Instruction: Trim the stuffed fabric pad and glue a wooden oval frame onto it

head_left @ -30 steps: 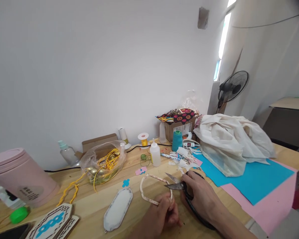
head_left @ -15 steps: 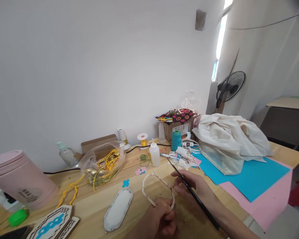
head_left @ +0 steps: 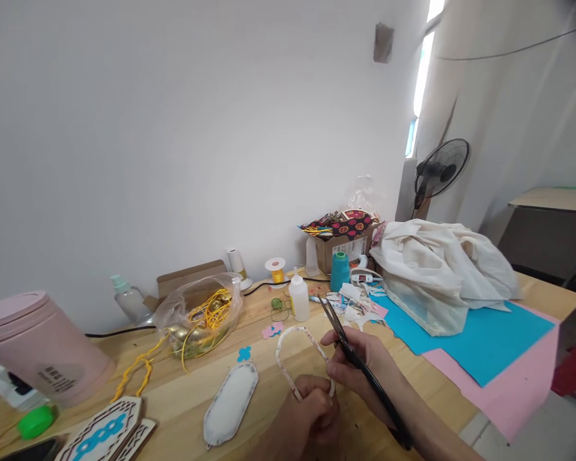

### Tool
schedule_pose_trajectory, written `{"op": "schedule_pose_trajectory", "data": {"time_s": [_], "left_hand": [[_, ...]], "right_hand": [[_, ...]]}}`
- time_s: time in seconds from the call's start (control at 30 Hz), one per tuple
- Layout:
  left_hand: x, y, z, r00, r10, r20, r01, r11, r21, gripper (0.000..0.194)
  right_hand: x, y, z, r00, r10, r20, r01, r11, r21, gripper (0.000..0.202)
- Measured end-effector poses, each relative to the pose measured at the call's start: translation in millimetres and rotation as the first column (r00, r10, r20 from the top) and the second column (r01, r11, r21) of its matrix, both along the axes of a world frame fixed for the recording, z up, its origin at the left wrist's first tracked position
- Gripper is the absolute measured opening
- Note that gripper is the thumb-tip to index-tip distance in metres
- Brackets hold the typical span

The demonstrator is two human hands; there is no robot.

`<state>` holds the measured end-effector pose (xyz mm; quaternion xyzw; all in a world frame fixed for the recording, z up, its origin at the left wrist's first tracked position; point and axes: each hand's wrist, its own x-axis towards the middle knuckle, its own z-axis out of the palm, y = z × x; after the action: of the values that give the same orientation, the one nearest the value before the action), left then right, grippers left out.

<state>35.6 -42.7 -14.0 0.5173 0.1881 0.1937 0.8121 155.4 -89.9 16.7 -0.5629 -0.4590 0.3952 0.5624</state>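
My left hand (head_left: 312,406) is closed around the lower end of a pale, narrow frame (head_left: 287,371), an elongated open loop with reddish marks along its edge. Held in my right hand (head_left: 365,365) is a pair of dark scissors (head_left: 336,323); the blades are slightly apart and point up and away, above the table. My right fingertips are close to the frame's right side; whether they touch it I cannot tell. To the left lies a white padded elongated panel (head_left: 230,403) with a marked border. Just beyond it sits a blue flower-shaped cutout (head_left: 244,353).
A white squeeze bottle (head_left: 298,298), teal thread cone (head_left: 340,272) and paper scraps (head_left: 360,307) stand behind my hands. Blue sheet (head_left: 489,346) and white bag (head_left: 436,275) are right. Left are a bag of yellow cord (head_left: 206,314), decorated panels (head_left: 103,429) and a pink bin (head_left: 43,346).
The scissors have turned in my right hand, so both blades now show slightly apart. My right hand has shifted a little left, closer to the frame, and the frame has tilted slightly.
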Motion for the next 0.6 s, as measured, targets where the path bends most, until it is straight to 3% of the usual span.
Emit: {"op": "schedule_pose_trajectory", "data": {"time_s": [0.1,0.27,0.37,0.5,0.6], "left_hand": [[-2,2,4.3,1.000,0.015,0.020,-0.016,0.999,0.043,0.010],[-3,0,9.0,0.979,0.179,-0.094,-0.158,0.968,0.196,0.017],[0,-2,7.8,0.955,0.251,-0.155,-0.218,0.954,0.204,0.024],[2,-3,11.6,0.954,0.242,-0.177,-0.203,0.956,0.212,0.022],[-1,-2,16.3,0.949,0.179,-0.261,-0.101,0.953,0.286,0.019]], "right_hand": [[-1,-1,5.3,0.998,-0.050,-0.027,0.050,0.999,0.011,0.025],[2,-3,9.3,0.994,-0.110,-0.003,0.110,0.993,0.042,0.023],[-1,-3,8.5,0.990,-0.136,0.038,0.134,0.990,0.051,0.023],[-4,-3,7.7,0.983,-0.177,0.052,0.175,0.984,0.042,0.023],[1,-4,7.2,0.968,-0.243,0.065,0.239,0.969,0.056,0.023]]}}
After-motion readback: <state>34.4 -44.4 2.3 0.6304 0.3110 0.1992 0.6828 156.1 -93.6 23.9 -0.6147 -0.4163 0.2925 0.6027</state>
